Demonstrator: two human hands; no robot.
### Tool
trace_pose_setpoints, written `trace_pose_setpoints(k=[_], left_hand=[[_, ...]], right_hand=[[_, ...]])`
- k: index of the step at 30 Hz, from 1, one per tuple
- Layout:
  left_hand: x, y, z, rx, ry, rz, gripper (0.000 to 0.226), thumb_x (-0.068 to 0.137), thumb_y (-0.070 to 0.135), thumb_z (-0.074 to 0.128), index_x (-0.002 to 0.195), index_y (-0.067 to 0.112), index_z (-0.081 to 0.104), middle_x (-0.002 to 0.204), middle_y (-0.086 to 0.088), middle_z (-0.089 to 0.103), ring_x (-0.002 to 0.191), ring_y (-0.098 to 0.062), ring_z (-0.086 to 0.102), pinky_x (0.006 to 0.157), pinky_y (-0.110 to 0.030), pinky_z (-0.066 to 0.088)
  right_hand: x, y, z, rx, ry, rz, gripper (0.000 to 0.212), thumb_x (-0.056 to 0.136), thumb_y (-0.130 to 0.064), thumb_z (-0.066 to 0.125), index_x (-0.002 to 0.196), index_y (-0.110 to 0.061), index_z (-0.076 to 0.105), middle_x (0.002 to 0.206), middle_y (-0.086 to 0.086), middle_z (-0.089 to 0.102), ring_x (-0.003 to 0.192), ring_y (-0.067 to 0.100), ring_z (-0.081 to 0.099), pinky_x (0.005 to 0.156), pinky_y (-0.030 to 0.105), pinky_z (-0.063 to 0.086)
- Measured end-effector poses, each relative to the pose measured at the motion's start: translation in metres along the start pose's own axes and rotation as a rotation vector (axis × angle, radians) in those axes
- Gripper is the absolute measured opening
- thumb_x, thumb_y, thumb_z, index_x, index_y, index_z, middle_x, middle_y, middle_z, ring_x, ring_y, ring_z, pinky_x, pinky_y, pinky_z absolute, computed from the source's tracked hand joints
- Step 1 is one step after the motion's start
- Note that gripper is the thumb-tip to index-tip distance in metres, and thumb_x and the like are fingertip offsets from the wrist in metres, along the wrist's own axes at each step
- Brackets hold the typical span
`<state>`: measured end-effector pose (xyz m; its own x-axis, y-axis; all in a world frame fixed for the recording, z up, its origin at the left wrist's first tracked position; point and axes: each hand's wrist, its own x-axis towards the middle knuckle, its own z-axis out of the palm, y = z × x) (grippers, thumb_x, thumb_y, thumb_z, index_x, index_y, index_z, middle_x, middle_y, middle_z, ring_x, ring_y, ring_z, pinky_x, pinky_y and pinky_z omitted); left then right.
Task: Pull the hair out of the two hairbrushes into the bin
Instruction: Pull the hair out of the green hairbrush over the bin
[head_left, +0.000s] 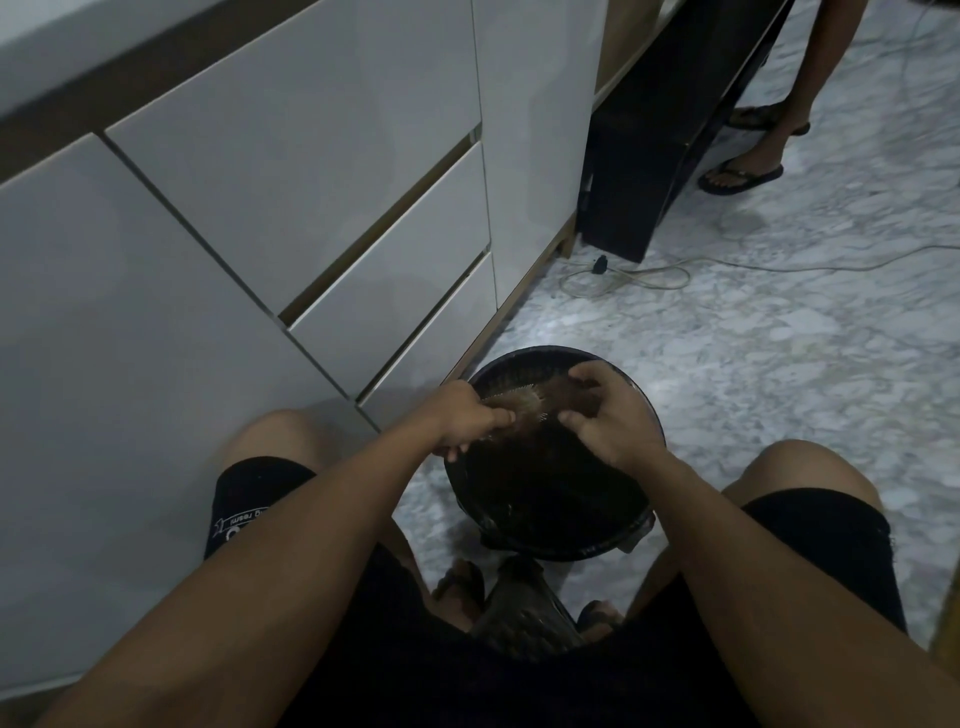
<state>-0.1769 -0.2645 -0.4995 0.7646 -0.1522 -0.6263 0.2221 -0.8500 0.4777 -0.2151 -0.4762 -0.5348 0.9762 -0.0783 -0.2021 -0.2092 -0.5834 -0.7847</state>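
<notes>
Over the round black plastic bin I grip the pale bristled hairbrush in my left hand while my right hand pinches its brown hair, so I judge brush one half-cleared, the second unseen.

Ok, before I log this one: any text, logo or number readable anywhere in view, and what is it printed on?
White print on the hem of the black shorts, left leg: upside down and partly hidden by the forearm; roughly "resmi", the rest unreadable.
Small pale marks on the bin lower rim: too small and dim to read.
Hairbrush, drawers, floor: no text visible.
</notes>
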Motion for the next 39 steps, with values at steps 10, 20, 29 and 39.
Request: trace_pose_setpoints(k=[10, 20, 29, 39], left_hand=[[-0.002, 0.004, 0.001, 0.052, -0.039, 0.013, 0.050, 0.087, 0.050, 0.062, 0.087, 0.000, 0.072, 0.054, -0.006, 0.061, 0.037, -0.017, 0.053, 0.049, -0.023, 0.046], [-0.002, 0.007, 0.000, 0.047, -0.023, 0.022, 0.047, 0.087, 0.049, 0.064, 0.087, 0.002, 0.071, 0.052, -0.005, 0.060, 0.034, -0.015, 0.051, 0.045, -0.021, 0.043], [-0.005, 0.012, -0.004, 0.098, 0.047, 0.010, 0.042, 0.087, 0.049, 0.063, 0.079, 0.007, 0.066, 0.057, -0.008, 0.061, 0.033, -0.015, 0.053, 0.041, -0.021, 0.043], [-0.004, 0.005, -0.002, 0.079, 0.038, 0.013, 0.045, 0.085, 0.050, 0.066, 0.075, 0.006, 0.065, 0.061, -0.011, 0.065, 0.035, -0.017, 0.053, 0.047, -0.023, 0.044]], right_hand=[[-0.002, -0.006, 0.008, -0.224, 0.064, -0.248, 0.020, 0.083, -0.020, 0.070, 0.099, -0.031, 0.076, 0.095, -0.009, 0.076, 0.093, 0.013, 0.065, 0.096, 0.042, 0.048], [0.006, 0.007, -0.003, -0.291, 0.091, -0.027, 0.020, 0.083, -0.017, 0.065, 0.087, -0.033, 0.076, 0.085, -0.012, 0.075, 0.090, 0.018, 0.065, 0.091, 0.045, 0.048], [-0.006, -0.009, 0.010, -0.200, -0.007, -0.343, 0.047, 0.075, -0.017, 0.076, 0.121, -0.021, 0.066, 0.124, 0.000, 0.064, 0.117, 0.021, 0.052, 0.104, 0.040, 0.041], [0.004, -0.003, -0.003, -0.388, 0.246, -0.227, 0.023, 0.077, -0.006, 0.068, 0.084, -0.025, 0.079, 0.078, -0.009, 0.076, 0.078, 0.019, 0.066, 0.087, 0.045, 0.049]])
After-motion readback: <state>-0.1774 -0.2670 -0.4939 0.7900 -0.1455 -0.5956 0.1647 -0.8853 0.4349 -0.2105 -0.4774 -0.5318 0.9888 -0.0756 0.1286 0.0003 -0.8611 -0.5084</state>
